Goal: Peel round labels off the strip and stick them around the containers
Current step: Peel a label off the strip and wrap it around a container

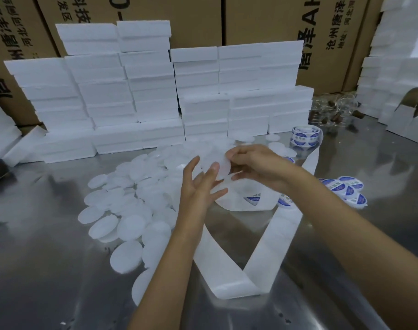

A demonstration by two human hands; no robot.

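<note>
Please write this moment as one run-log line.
right hand: pinches round container | left hand: open, fingers touch container | strip: on table

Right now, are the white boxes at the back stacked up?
Yes, the white foam boxes stand in tall stacks behind the hands.

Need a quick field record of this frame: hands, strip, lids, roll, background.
left hand: fingers spread, touching a white disc
right hand: pinching the same disc
strip: empty backing looped over the metal table
plain lids: loose heap, left of the hands
labelled lids: small pile, right of the hands
label roll: behind the right hand
foam boxes: stacked at the back
</note>
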